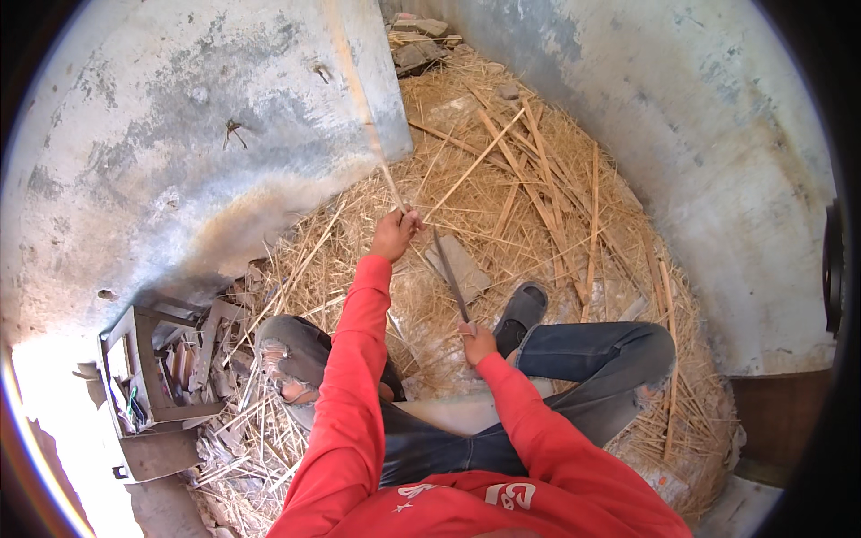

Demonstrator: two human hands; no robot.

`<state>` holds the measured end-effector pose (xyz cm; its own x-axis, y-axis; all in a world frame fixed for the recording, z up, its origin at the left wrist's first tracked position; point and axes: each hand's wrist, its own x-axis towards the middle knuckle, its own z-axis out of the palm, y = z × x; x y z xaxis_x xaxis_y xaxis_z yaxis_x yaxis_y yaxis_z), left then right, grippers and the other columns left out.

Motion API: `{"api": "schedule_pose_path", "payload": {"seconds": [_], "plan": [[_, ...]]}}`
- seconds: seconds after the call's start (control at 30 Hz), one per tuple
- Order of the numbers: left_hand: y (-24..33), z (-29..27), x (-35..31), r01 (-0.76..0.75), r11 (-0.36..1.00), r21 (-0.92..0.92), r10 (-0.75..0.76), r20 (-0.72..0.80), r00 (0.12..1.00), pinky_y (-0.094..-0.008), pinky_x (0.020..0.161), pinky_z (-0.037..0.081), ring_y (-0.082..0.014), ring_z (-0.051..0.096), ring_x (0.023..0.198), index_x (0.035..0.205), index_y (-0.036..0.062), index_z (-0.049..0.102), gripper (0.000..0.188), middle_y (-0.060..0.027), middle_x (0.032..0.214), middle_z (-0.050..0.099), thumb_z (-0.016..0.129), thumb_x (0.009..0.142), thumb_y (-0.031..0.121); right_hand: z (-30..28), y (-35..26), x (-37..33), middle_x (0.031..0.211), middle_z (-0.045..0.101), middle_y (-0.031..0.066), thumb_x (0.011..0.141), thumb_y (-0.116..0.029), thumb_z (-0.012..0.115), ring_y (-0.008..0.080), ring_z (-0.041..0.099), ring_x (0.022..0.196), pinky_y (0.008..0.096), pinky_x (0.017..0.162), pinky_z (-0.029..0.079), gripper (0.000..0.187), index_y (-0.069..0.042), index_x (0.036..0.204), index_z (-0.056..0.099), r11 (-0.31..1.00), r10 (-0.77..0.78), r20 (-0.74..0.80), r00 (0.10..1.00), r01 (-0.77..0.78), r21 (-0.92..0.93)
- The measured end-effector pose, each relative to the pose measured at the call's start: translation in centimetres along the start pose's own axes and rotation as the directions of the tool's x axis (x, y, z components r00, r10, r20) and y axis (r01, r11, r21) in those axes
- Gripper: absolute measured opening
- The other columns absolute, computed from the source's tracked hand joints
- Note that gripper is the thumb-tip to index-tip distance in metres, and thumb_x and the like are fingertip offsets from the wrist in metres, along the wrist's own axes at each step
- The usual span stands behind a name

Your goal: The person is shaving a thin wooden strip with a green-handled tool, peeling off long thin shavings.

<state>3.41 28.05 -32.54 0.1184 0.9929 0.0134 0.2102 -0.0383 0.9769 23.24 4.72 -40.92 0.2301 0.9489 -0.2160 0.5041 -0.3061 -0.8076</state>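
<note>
My left hand (pixel 392 236) is closed around a long pale strip of bamboo or wood (pixel 368 117), which runs up and away past the wall's edge, blurred at its far part. Lower and to the right, my right hand (pixel 477 342) grips the handle end of a long, narrow dark knife (pixel 451 278). Its blade slants up toward the left hand, with the tip close to those fingers. Whether the blade touches the strip is hard to tell. A flat grey slab (pixel 459 269) lies on the shavings just behind the blade.
Thin shavings (pixel 466 193) cover the floor, with several long split strips (pixel 543 193) on the right. Worn walls (pixel 224 108) rise left and right. A dark wooden frame (pixel 152 412) filled with odds and ends stands at left. My sandalled foot (pixel 523 314) rests near the right hand.
</note>
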Motion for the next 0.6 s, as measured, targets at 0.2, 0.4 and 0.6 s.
{"api": "schedule_pose_path", "payload": {"seconds": [0.2, 0.4, 0.6], "plan": [[-1.3, -1.8, -0.8, 0.062, 0.995, -0.075, -0.061, 0.007, 0.998, -0.0283, 0.066, 0.052, -0.0127, 0.064, 0.073, 0.094, 0.0005, 0.065, 0.032, -0.0057, 0.082, 0.07, 0.052, 0.107, 0.027, -2.2, -5.2, -0.3, 0.085, 0.067, 0.0264, 0.098, -0.041, 0.06, 0.0475, 0.065, 0.085, 0.0511, 0.075, 0.05, 0.043, 0.002, 0.103, 0.065, 0.994, -0.045, -0.126, 0.991, 0.057, 0.097], [0.6, 0.3, 0.1, 0.022, 0.999, -0.029, -0.02, 0.076, 0.997, -0.0285, 0.067, 0.052, -0.0131, 0.065, 0.076, 0.095, 0.0012, 0.063, 0.03, -0.0059, 0.083, 0.07, 0.051, 0.107, 0.026, 0.7, 0.4, -0.8, 0.084, 0.066, 0.0276, 0.096, -0.043, 0.063, 0.0485, 0.064, 0.085, 0.0505, 0.074, 0.05, 0.046, 0.003, 0.099, 0.063, 0.999, 0.042, -0.016, 0.999, -0.042, -0.004], [-2.2, -1.8, -0.5, -0.011, 0.999, -0.034, 0.012, 0.034, 0.999, -0.0275, 0.069, 0.051, -0.0126, 0.063, 0.075, 0.093, 0.002, 0.064, 0.029, -0.0057, 0.083, 0.071, 0.051, 0.107, 0.025, -0.4, -5.7, -2.1, 0.083, 0.065, 0.0281, 0.097, -0.044, 0.061, 0.0483, 0.065, 0.08, 0.0523, 0.074, 0.05, 0.047, 0.003, 0.096, 0.063, 0.993, -0.066, -0.127, 0.99, 0.077, 0.085]]}}
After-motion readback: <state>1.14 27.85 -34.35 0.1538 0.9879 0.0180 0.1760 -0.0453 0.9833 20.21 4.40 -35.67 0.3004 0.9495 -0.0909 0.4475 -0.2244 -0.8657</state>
